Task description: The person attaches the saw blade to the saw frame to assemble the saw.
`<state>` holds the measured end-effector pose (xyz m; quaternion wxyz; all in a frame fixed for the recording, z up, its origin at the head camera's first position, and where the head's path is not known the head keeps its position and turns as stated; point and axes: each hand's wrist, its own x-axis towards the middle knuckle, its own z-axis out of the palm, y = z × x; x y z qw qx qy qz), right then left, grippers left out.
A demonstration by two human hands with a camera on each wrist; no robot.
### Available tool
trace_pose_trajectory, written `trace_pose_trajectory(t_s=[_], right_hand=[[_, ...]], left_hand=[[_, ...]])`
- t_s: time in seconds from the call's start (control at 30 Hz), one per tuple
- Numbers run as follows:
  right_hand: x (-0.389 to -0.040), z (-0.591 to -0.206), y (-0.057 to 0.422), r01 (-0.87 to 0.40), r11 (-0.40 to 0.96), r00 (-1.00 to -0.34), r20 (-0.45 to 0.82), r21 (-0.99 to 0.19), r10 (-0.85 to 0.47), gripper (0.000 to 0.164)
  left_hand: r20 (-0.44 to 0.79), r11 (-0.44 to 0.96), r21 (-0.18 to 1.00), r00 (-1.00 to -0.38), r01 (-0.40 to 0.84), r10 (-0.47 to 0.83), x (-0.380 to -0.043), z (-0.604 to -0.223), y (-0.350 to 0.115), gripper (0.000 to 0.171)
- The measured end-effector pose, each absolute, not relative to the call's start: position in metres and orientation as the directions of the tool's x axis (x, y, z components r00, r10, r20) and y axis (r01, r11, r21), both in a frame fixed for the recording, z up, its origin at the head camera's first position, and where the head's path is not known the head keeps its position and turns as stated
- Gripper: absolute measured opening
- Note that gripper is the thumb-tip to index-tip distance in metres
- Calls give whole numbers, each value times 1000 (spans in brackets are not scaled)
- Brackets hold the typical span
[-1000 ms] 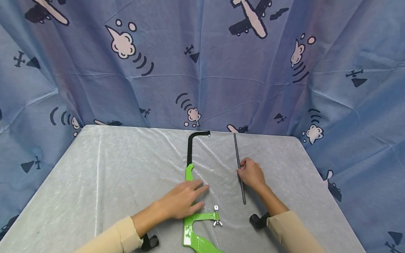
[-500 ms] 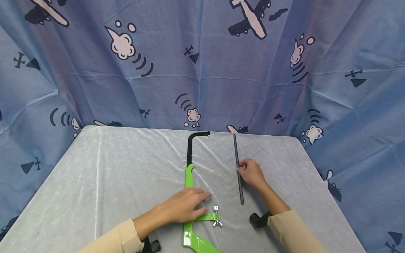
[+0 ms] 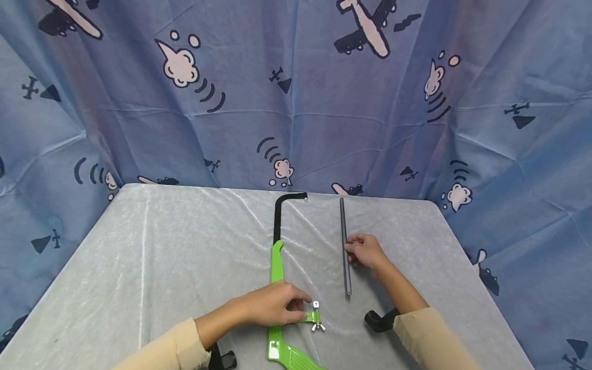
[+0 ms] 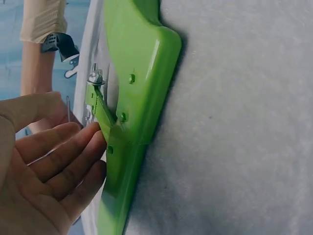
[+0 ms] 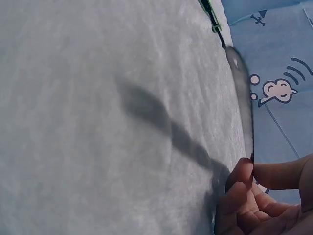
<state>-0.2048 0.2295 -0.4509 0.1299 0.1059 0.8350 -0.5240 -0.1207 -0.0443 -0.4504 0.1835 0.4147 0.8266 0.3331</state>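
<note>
A hacksaw frame [image 3: 276, 264] lies on the cloth, its black bow [image 3: 277, 216] pointing away and its green grip [image 3: 296, 357] toward me. My left hand [image 3: 273, 303] is over the frame, partly covering its short lower arm, which ends in a bolt with a wing nut [image 3: 318, 326]. In the left wrist view, the fingers [image 4: 73, 161] are loosely extended, tips right at the green metal, thumb apart. To the right, my right hand [image 3: 365, 250] pinches a thin dark hacksaw blade [image 3: 343, 221] near its middle, between thumb and fingertips. The right wrist view shows the blade [image 5: 244, 98] above its shadow.
A pale velvety cloth [image 3: 194, 241] covers the table, which ends at a blue patterned curtain [image 3: 296, 92]. Black wrist mounts [image 3: 380, 321] stick out at both sleeves.
My left hand has slid down the frame toward its lower arm, its fingers bending more. The blade in my right hand has turned, its near end shifting left and its broad side showing more.
</note>
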Motion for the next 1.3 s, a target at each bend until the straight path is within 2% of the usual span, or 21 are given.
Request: trace_pose_trajectory(t_s=[0.2, 0.43, 0.87, 1.07, 1.3], right_hand=[[-203, -451, 230, 336, 349, -932, -362, -875, -8, 34], [-202, -452, 224, 341, 325, -929, -369, -882, -29, 39], [-198, -451, 209, 312, 289, -934, -347, -905, -80, 37], [-196, -451, 200, 287, 290, -936, -332, -913, -117, 37], [-193, -451, 192, 270, 289, -934, -323, -918, -153, 38]], left_hand=[[-52, 429, 727, -580, 537, 813, -122, -451, -44, 32], [-75, 431, 736, -570, 522, 818, -122, -448, -42, 32], [-120, 435, 769, -562, 468, 818, -123, -450, -39, 38], [-136, 444, 743, -536, 501, 833, -124, -449, -38, 40], [-109, 439, 690, -517, 576, 849, -123, -451, -38, 35]])
